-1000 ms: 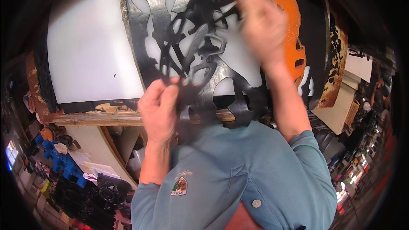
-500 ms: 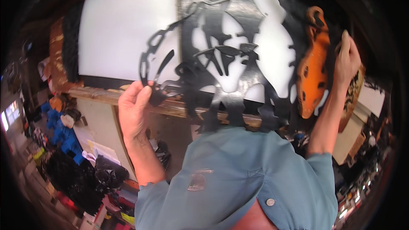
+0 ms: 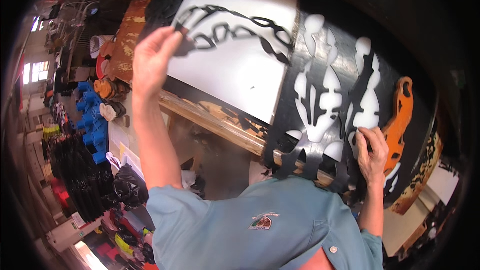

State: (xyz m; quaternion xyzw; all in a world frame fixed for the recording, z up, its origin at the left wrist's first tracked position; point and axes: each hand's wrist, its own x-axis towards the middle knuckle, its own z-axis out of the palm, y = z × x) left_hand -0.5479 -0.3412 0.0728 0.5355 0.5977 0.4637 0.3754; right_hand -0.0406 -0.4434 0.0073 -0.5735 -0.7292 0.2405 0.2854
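My left hand is raised at the left, thumb and fingers pinching the end of a looped black offcut strip. The strip is full of cut-out holes and hangs over a white board, its far part blurred. A black sheet with many leaf-like openings lies to the right, white showing through them. On that sheet rests my right hand, fingers curled down at an opening; what they grip, if anything, is hidden. Just right of it lies a long orange tool with a looped end, perhaps a cutting die.
A worn wooden edge runs along the near side of the board. The black sheet's ragged end overhangs it toward my shirt. At the left are blue plastic parts and a black bag. A chipped board edge stands at right.
My left hand has lifted the offcut strip up and left, away from the black sheet. My right hand has come from beyond the orange tool down onto the sheet. The view has turned.
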